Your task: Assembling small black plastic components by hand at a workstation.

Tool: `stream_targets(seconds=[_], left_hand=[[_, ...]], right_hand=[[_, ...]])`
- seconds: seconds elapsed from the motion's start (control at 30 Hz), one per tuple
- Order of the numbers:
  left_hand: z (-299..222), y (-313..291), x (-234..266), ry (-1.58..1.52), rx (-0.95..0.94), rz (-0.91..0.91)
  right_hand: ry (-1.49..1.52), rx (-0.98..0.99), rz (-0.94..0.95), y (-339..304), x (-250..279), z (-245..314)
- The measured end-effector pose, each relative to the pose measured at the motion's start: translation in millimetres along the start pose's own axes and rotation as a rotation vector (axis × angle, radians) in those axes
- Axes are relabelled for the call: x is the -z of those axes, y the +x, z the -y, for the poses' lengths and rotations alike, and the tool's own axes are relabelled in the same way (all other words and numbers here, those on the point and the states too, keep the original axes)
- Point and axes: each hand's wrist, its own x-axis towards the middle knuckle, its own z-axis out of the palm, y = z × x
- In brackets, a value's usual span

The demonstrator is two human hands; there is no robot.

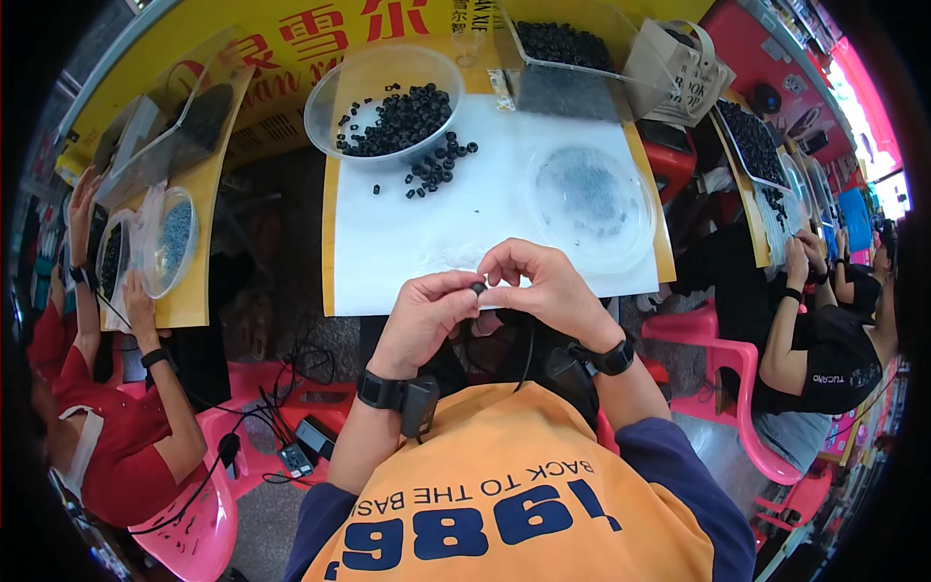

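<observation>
Just past the front edge of the white-covered table (388, 252), both of my hands meet. My left hand (422, 318) pinches a small round black part (478, 288) between thumb and fingertips. The thumb and index finger of my right hand (545, 289) are closed together right beside that part; whatever they hold is too small or hidden to name. Beyond my left hand stands a clear round bowl (316, 124) of similar black parts, with several loose ones (433, 177) spilled in front. A shallow clear dish (635, 242) with tiny bluish translucent pieces lies beyond my right hand.
A clear bin (630, 92) of black parts stands at the far right, by a beige tote bag (674, 78). Co-workers sit at tables left (126, 436) and right (815, 359). Pink chairs (737, 388) and tangled cables (267, 417) flank me.
</observation>
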Motion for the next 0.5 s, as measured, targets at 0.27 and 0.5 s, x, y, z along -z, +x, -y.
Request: stream_targets(seconds=[0.27,0.5], left_hand=[[18,-11,30,-0.257,0.157,0.089],[24,-6,41,-0.772,0.052,-0.079]], right_hand=[[0.212,-0.189,0.484,34,-2,-18],[-0.517,0.251,-0.175,122,-10,-65]])
